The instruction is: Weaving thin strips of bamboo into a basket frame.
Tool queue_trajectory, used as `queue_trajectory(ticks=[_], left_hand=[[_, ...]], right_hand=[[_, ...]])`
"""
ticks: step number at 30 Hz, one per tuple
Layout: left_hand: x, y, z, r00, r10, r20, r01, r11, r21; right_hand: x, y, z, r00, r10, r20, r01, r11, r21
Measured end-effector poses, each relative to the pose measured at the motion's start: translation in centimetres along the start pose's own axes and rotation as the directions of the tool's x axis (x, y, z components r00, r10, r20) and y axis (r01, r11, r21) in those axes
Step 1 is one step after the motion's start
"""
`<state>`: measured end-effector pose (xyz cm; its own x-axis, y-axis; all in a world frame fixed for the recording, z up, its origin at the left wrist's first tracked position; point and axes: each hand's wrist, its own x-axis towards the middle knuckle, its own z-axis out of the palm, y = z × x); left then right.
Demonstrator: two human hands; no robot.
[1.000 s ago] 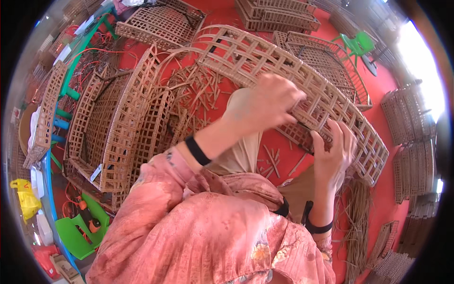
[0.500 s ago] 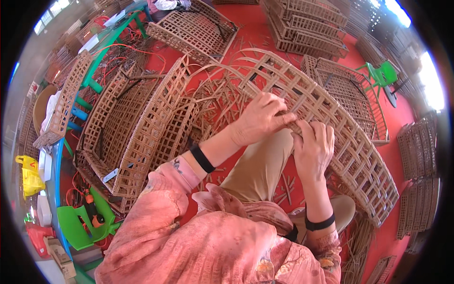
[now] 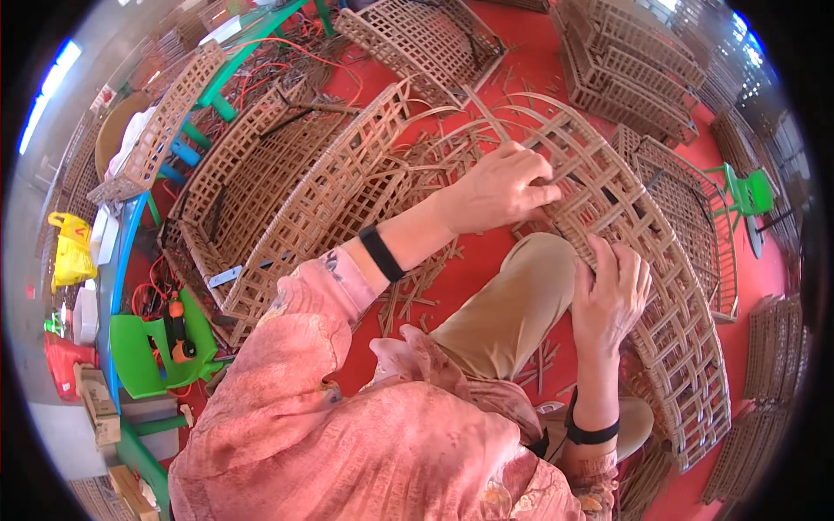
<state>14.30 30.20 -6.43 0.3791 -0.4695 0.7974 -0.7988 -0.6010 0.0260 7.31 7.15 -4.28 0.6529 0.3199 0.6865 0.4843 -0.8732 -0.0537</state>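
I see the left hand (image 3: 514,186) and right hand (image 3: 610,295) pinching the edge of a woven basket (image 3: 671,269), which uneven pulling could crack.

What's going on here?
A person's right hand grips the near edge of a brown woven panel, and the left hand is curled at the same edge, farther up. Loose strips stick out around the panel's upper end. Scraps litter the red floor.
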Motion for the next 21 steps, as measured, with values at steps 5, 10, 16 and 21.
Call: queue_trajectory(ticks=[5,10,16,21], left_hand=[[-0.2,0.5,0.6,0.997,0.033,-0.072,-0.027,0.996,0.089],[0.4,0.3,-0.1,0.998,-0.047,0.039,0.044,0.997,0.059],[1.1,-0.7,1.3,1.000,0.000,-0.021,0.003,0.989,0.145],[1.4,-0.9,2.4,0.998,0.013,-0.059,0.003,0.963,0.268]], right_hand=[[0.3,0.2,-0.9,0.999,0.018,0.032,-0.021,0.995,0.093],[-2.8,2.8,-6.8,0.986,0.091,-0.137,-0.082,0.994,0.070],[-14.3,14.4,-20.1,0.517,0.439,-0.735,-0.771,0.611,-0.178],[-25.7,25.5,-22.0,0.068,0.914,-0.399,-0.698,0.330,0.635]])
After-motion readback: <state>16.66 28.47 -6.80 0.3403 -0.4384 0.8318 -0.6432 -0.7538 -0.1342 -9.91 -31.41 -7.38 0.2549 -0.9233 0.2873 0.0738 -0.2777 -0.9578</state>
